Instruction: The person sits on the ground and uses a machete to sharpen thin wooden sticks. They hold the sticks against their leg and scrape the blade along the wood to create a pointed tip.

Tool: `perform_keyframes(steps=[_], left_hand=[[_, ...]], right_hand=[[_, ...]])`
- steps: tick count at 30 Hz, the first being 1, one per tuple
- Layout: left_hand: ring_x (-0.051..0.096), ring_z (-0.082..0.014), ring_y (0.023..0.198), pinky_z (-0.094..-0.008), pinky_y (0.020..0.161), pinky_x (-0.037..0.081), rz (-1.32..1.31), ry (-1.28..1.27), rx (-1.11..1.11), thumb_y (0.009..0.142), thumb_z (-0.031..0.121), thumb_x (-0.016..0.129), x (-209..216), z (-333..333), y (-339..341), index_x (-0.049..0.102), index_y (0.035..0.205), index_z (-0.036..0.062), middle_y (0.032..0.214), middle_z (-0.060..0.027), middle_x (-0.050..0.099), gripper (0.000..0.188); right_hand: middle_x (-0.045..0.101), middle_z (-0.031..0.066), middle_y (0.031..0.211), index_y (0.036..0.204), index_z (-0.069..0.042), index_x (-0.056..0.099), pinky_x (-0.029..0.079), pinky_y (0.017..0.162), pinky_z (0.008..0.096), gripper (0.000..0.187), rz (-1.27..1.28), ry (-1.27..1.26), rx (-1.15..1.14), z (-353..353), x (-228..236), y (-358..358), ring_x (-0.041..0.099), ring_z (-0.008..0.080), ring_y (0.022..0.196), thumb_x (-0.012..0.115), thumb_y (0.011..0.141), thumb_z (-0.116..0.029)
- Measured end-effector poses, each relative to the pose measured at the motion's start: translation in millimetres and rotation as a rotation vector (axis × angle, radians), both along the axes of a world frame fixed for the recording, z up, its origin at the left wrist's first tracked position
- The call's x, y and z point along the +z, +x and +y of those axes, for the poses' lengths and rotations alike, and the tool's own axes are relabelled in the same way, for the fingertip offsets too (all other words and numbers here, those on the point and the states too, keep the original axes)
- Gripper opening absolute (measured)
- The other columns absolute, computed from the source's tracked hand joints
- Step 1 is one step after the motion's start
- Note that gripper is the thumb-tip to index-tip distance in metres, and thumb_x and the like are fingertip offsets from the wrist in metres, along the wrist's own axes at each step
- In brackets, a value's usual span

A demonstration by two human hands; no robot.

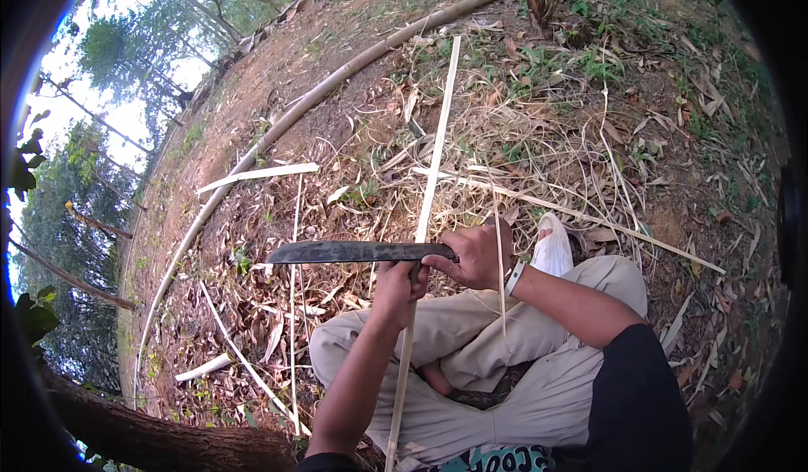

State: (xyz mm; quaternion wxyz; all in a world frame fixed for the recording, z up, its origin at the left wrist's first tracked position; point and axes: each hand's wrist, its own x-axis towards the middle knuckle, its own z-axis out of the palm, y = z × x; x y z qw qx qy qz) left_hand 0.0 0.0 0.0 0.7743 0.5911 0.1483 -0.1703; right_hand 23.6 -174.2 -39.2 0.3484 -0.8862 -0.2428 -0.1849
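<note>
My right hand (474,256) is closed round the handle end of a dark machete (349,251), whose blade points left. The blade lies flat-looking across a long pale bamboo strip (438,148) that runs from the ground ahead down past my lap. Just under the blade, my left hand (397,294) grips that strip, with the thumb up near the blade's edge. Both hands almost touch at the handle. A thin pale sliver (500,291) stands upright beside my right wrist, in front of my trousers; what holds it is not clear.
Another strip (581,211) slants across the ground at right, with tangled shavings (539,148) around it. Short split pieces (257,176) lie at left. A long bamboo pole (337,76) curves behind. My crossed legs (471,329) fill the foreground; a tree trunk (160,426) is lower left.
</note>
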Motion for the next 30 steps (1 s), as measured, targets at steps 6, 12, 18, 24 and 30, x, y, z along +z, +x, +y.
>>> perform_keyframes(steps=[6,12,18,24,30], left_hand=[[0.029,-0.0036,0.042,-0.0205,0.036,0.021,-0.019,0.021,-0.057,0.100,0.017,0.045,4,-4,0,0.049,0.086,0.0094,0.059,0.0053,0.036,0.016],[0.023,-0.0018,0.041,-0.0206,0.036,0.015,0.051,-0.010,-0.110,0.103,0.029,0.047,8,7,-14,0.047,0.082,0.0119,0.055,0.0087,0.030,0.026],[0.020,-0.0020,0.043,-0.0200,0.037,0.015,0.104,-0.058,-0.113,0.103,0.031,0.046,33,27,-49,0.046,0.085,0.0110,0.057,0.0083,0.027,0.027],[0.020,-0.0034,0.044,-0.0200,0.037,0.016,0.211,-0.194,-0.057,0.102,0.031,0.047,44,57,-99,0.044,0.084,0.0107,0.057,0.0070,0.026,0.028],[0.022,-0.0049,0.040,-0.0199,0.034,0.017,0.484,-0.019,0.107,0.102,0.034,0.046,67,116,-191,0.046,0.082,0.0133,0.054,0.0073,0.027,0.029]], right_hand=[[0.060,0.0111,0.055,0.069,-0.008,0.057,0.048,0.047,0.0414,0.059,-0.080,0.014,-0.011,0,-8,11,0.063,0.0296,0.049,0.049,0.092,-0.061],[0.057,0.0132,0.056,0.065,-0.007,0.053,0.046,0.049,0.0426,0.063,-0.163,-0.037,0.038,-3,-9,12,0.061,0.0327,0.051,0.048,0.091,-0.064],[0.057,0.0121,0.056,0.065,-0.007,0.054,0.048,0.050,0.0410,0.066,-0.209,-0.038,0.054,-21,-23,27,0.061,0.0309,0.050,0.049,0.088,-0.069],[0.061,0.0148,0.060,0.070,-0.007,0.059,0.051,0.054,0.0436,0.066,-0.088,-0.177,-0.119,-38,-21,43,0.065,0.0329,0.059,0.045,0.089,-0.068],[0.066,0.0158,0.065,0.088,-0.007,0.069,0.056,0.063,0.0484,0.079,0.186,-0.462,-0.375,-97,-26,99,0.070,0.0340,0.067,0.031,0.089,-0.075]])
